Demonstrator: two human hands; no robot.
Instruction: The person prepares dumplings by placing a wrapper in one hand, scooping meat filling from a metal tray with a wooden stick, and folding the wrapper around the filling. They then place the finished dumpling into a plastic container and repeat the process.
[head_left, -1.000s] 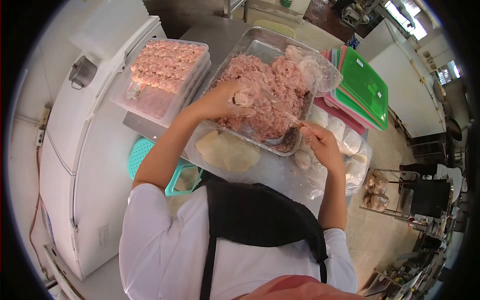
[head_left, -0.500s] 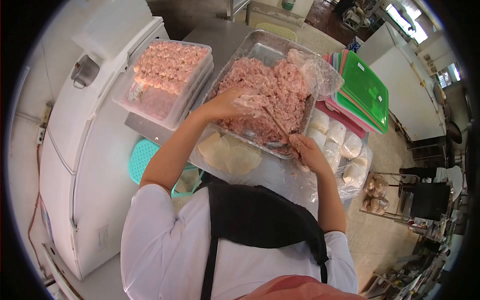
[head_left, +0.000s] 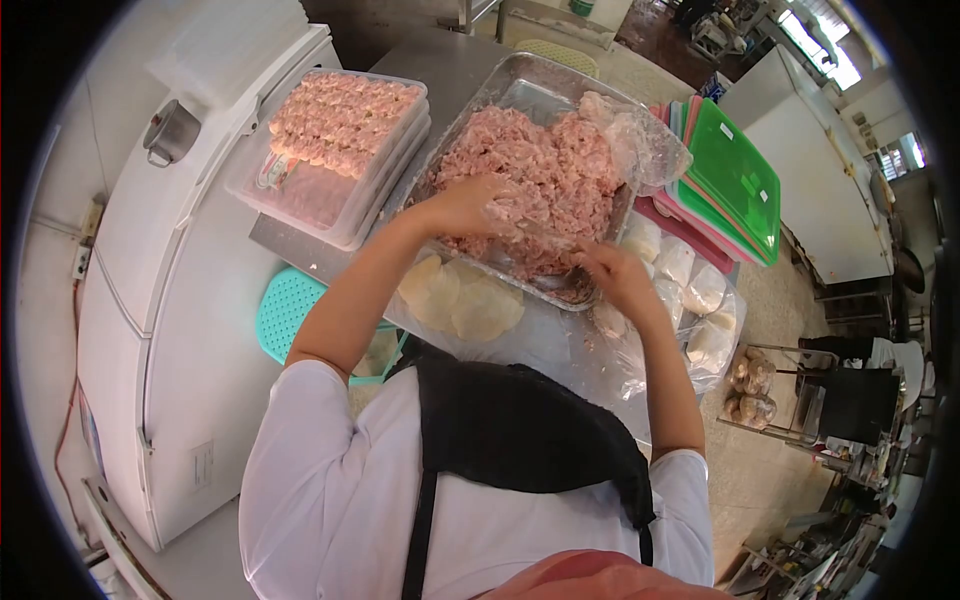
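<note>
Left hand point(head_left: 465, 205) pinches a filled wrapper point(head_left: 497, 207) over the mince tray point(head_left: 520, 85); right hand's point(head_left: 612, 272) grip is unclear. Overfilling could split it.

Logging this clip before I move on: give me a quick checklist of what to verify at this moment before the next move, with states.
1. Left hand holds a wrapper over the meat tray: ok.
2. Right hand at the tray's near edge: ok.
3. Stick in right hand: cannot tell.
4. Spare wrappers lie within reach: ok.
5. Filled box has space left: cannot tell.
</note>
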